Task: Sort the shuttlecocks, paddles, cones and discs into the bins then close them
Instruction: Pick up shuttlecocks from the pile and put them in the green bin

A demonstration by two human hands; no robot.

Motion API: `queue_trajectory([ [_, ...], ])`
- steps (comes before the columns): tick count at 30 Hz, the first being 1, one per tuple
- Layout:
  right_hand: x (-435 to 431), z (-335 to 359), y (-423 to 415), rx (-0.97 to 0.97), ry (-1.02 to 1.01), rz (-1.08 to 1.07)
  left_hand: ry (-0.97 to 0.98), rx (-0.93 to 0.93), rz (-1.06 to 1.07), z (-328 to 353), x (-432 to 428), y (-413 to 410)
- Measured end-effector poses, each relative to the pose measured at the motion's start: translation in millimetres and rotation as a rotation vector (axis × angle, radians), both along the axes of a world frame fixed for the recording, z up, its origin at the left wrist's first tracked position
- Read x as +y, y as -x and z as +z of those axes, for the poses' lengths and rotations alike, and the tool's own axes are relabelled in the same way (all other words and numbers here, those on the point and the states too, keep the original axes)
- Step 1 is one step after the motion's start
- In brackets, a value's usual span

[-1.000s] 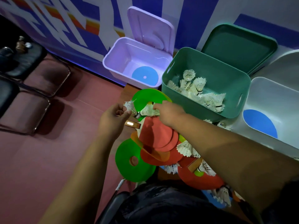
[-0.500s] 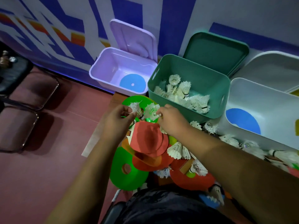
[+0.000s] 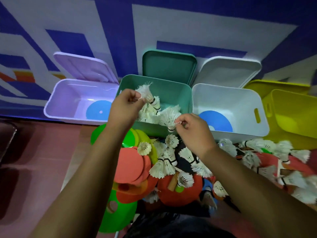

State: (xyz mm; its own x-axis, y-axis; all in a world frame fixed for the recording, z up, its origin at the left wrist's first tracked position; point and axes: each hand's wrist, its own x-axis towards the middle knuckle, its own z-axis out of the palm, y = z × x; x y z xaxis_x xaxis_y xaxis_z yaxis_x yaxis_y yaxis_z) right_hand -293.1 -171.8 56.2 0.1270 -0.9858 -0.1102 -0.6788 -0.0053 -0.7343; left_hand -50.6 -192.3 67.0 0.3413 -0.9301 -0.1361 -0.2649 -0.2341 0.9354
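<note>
left grip [image 3: 126, 107] pinching shuttlecock [image 3: 147, 93] over green bin [image 3: 173, 94], right grip [image 3: 193, 133] pinching second shuttlecock [image 3: 169, 119] at its near rim

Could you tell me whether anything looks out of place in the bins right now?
Yes: one blue disc lies in the lavender bin and a second blue disc in the white bin, so like items seem split across two bins.

Dim, bluish indoor light, perhaps from overhead, leaves the floor [image 3: 34, 169] at the left edge in shadow, while wide-angle bending curves the wall [image 3: 120, 23] and motion blur smears the shuttlecocks [image 3: 295, 180] near the right edge.
</note>
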Motion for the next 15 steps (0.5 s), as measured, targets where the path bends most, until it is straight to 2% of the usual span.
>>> queue_trajectory([
  [2,-2,3,14,-0.005,-0.008,-0.058,-0.035,-0.033,-0.095,0,-22,18],
  [6,1,5,36,0.012,-0.026,-0.138,-0.256,-0.077,-0.322,-14,-46,51],
  [11,5,0,50,-0.031,-0.068,-0.245,-0.302,-0.081,-0.271,-32,-32,60],
  [15,0,-2,49,-0.096,-0.078,-0.295,-0.231,-0.045,-0.209,-33,-4,41],
])
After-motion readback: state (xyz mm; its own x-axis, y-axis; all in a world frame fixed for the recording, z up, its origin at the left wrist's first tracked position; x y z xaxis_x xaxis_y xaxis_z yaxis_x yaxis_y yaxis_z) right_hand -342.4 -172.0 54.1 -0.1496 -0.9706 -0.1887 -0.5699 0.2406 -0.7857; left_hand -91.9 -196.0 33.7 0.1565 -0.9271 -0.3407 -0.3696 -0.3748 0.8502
